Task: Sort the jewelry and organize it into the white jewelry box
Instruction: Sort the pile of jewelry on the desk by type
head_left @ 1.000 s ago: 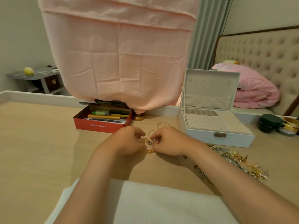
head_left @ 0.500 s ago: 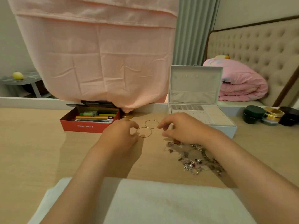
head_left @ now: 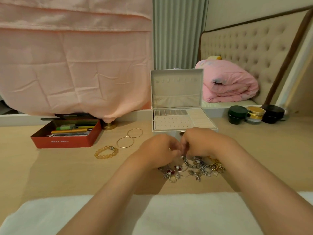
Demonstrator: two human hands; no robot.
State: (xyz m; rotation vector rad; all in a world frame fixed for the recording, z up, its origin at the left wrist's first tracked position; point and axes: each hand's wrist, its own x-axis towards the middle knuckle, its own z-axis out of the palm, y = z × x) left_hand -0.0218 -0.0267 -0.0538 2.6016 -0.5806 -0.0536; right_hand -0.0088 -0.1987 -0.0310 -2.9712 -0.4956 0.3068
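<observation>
Over tangled silver-and-gold jewelry heap [head_left: 196, 167] | left hand [head_left: 158, 150], right hand [head_left: 201, 143] — fingers curled, tips meeting | hold: cannot tell

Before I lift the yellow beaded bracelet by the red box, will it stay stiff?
Probably not: the yellow beaded bracelet looks like separate strung beads, so it likely sags. Its glossy beads may slip. Lying flat, it should not roll.

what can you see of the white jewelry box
The white jewelry box stands open on the wooden table, lid upright. The lid's lining shows small hooks above a pocket. The tray has slots at the back, a dotted panel and a ribbed section at right. The right hand partly hides its front.
</observation>
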